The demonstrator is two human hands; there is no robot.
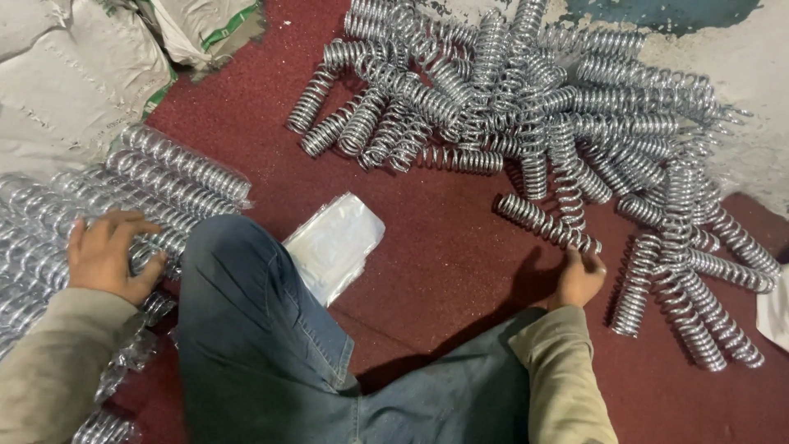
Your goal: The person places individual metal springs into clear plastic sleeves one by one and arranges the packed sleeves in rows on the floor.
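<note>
My left hand (107,255) rests flat, fingers spread, on a stack of metal springs wrapped in clear plastic sleeves (177,168) at the left. My right hand (579,278) reaches to the right and its fingers close on the near end of a bare shiny coil spring (546,224) lying on the dark red floor. That spring lies at the near edge of a large loose pile of bare springs (526,107) spread across the far right. A small stack of flat clear plastic bags (335,242) lies by my bent knee in blue jeans (246,312).
White woven sacks (74,74) lie at the far left corner. A pale, worn floor patch (740,57) borders the spring pile at the far right. More wrapped springs (115,386) lie beside my left arm. A white scrap (777,308) shows at the right edge.
</note>
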